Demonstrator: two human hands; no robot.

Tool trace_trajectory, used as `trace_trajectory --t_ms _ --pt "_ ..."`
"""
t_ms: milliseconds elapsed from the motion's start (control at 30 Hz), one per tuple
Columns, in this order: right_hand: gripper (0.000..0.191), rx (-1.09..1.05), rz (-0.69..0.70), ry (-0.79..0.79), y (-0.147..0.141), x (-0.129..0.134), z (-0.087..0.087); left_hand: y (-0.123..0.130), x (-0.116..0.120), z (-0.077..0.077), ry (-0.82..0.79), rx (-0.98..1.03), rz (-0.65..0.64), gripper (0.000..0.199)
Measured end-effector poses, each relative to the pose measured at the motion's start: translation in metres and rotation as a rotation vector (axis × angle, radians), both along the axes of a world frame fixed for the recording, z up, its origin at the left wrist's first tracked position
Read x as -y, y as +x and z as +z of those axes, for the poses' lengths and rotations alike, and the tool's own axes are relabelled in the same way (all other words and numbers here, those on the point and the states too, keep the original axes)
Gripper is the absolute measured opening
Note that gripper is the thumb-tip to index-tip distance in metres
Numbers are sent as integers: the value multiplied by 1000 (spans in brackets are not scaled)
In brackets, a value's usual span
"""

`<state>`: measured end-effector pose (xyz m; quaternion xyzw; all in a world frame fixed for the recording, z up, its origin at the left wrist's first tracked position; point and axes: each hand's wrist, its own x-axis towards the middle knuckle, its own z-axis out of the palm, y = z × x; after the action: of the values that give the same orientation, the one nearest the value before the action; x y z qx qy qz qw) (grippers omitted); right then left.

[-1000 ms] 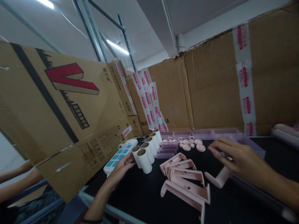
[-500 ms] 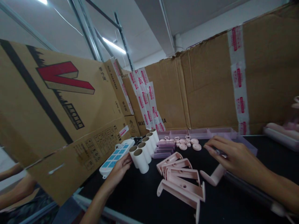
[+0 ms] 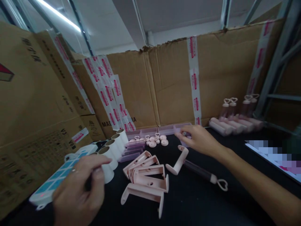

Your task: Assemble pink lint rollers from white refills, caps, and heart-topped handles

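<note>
My left hand (image 3: pixel 80 185) has moved close to the camera, its fingers curved and thumb apart, with nothing visible in between. It overlaps the nearest of several white rolls with cardboard cores (image 3: pixel 114 149). My right hand (image 3: pixel 197 138) pinches a small greyish piece (image 3: pixel 187 134), mostly hidden by the fingers, above the far part of the black table. Below that hand lie a pink angled bracket (image 3: pixel 180 160) and a dark translucent tube (image 3: pixel 198 169) ending in a pink heart-shaped loop (image 3: pixel 222 184). Several pink U-shaped brackets (image 3: pixel 148 182) overlap at the middle.
Purple translucent strips (image 3: pixel 134 150) and pink round pieces with heart loops (image 3: pixel 156 139) lie behind the brackets, before a purple tray (image 3: pixel 166 129). A white-and-blue power strip (image 3: pixel 63 175) is at left. Rollers (image 3: pixel 235 124) stand at far right. Cardboard walls (image 3: pixel 169 84) enclose the back.
The view has turned right. My left hand has drawn back from the rolls toward the camera. My right hand has moved away from the tube, toward the tray, still pinching the small piece.
</note>
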<state>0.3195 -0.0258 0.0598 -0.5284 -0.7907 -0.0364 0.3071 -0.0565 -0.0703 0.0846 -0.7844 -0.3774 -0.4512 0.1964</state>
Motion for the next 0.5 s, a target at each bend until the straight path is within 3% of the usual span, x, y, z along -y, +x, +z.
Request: trace_trajectory --t_ms 67,200,367,500 --pt "35 110 3 -147 4 8 5 31 -7 7 88 -166 -162 22" --pt "33 280 9 -386 3 21 2 71 -23 20 64 -166 -289 20" --pt "41 366 40 -526 -7 17 -10 85 -36 26 31 -121 -330 18" --pt "32 281 87 -476 -2 14 2 89 -45 26 17 -4 -261 16"
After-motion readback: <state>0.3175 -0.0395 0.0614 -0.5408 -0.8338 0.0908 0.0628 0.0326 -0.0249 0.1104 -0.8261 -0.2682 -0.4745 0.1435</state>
